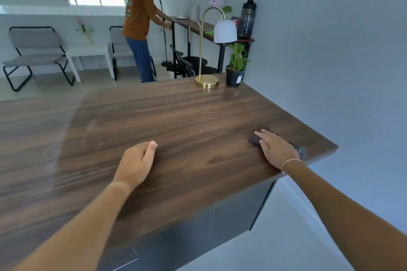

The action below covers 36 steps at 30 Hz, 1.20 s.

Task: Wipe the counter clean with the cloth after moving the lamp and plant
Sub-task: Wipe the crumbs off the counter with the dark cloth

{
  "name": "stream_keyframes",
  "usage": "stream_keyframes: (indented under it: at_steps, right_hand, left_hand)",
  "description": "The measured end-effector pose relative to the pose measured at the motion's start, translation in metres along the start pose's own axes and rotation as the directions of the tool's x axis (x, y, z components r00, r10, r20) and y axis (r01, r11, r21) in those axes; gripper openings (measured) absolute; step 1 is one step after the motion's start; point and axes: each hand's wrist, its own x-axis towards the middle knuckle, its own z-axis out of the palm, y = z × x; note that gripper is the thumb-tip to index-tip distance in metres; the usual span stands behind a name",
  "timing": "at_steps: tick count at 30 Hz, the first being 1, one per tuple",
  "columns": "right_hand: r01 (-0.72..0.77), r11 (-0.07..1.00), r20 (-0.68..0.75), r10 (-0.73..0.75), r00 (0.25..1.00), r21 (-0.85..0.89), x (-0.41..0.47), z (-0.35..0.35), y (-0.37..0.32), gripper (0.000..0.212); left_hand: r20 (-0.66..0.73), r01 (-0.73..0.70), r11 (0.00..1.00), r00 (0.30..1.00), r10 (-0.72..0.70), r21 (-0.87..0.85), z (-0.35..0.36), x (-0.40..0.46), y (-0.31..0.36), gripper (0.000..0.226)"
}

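The dark wooden counter (pixel 176 121) fills the middle of the head view. A brass lamp (pixel 207 82) with a white shade stands at its far right corner, and a small green plant (pixel 235 72) in a black pot sits just right of the lamp. A dark folded cloth (pixel 255 138) lies near the counter's right edge. My right hand (pixel 275 149) rests flat on top of the cloth, fingers spread. My left hand (pixel 137 163) rests on the counter's middle with fingers loosely curled and nothing in it.
A pale wall (pixel 330 50) runs close along the counter's right side. Beyond the far edge a person in a brown shirt (pixel 138 13) stands at a narrow side table (pixel 198 26). Chairs (pixel 35 55) and a small white table (pixel 88 50) are at the back left.
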Motion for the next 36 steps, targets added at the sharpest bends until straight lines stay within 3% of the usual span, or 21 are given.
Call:
stream_keyframes:
  at_steps: [3,6,11,15,23,26,29,34,36]
  right_hand:
    - [-0.175,0.984,-0.014,0.175,0.984,-0.022,-0.001,-0.005,0.023,0.044]
    - [-0.191,0.981,-0.022,0.19,0.981,-0.02,0.001,0.0,-0.007,0.045]
    - [0.191,0.982,0.007,-0.191,0.982,-0.01,-0.005,0.027,-0.093,0.043]
    - [0.331,0.943,0.05,-0.331,0.942,0.015,0.003,0.024,-0.074,0.042]
    - [-0.002,0.998,0.012,0.003,1.0,-0.063,0.06,-0.02,0.07,0.043]
    - [0.012,0.998,0.046,-0.009,0.999,-0.067,0.064,-0.019,0.074,0.043]
    - [0.019,0.999,0.044,-0.021,0.999,0.04,0.075,-0.036,0.072,0.042]
    - [0.081,0.95,-0.132,-0.043,0.99,0.301,0.121,-0.077,0.05,0.041]
    - [0.082,0.921,-0.136,-0.032,0.99,0.381,0.14,-0.082,0.041,0.041]
  left_hand:
    - [0.03,-0.031,0.999,0.999,0.031,-0.007,0.006,-0.011,0.012,0.033]
    - [0.033,-0.028,1.0,0.999,0.028,0.008,0.009,-0.01,0.016,0.034]
    - [0.064,-0.015,1.0,0.998,0.013,0.023,0.023,0.011,0.017,0.029]
    - [0.098,0.005,0.999,0.995,-0.008,0.036,0.047,0.039,0.024,0.028]
    - [0.121,-0.006,0.999,0.993,0.001,0.038,0.1,0.09,0.039,0.021]
    - [0.098,-0.013,0.999,0.995,0.008,0.05,0.11,0.102,0.042,0.021]
    - [0.073,-0.022,0.999,0.997,0.019,0.041,0.109,0.118,0.048,0.021]
    - [0.021,-0.013,1.0,1.0,0.012,0.019,0.11,0.142,0.055,0.022]
    - [0.038,-0.031,1.0,0.999,0.031,0.006,0.114,0.147,0.058,0.025]
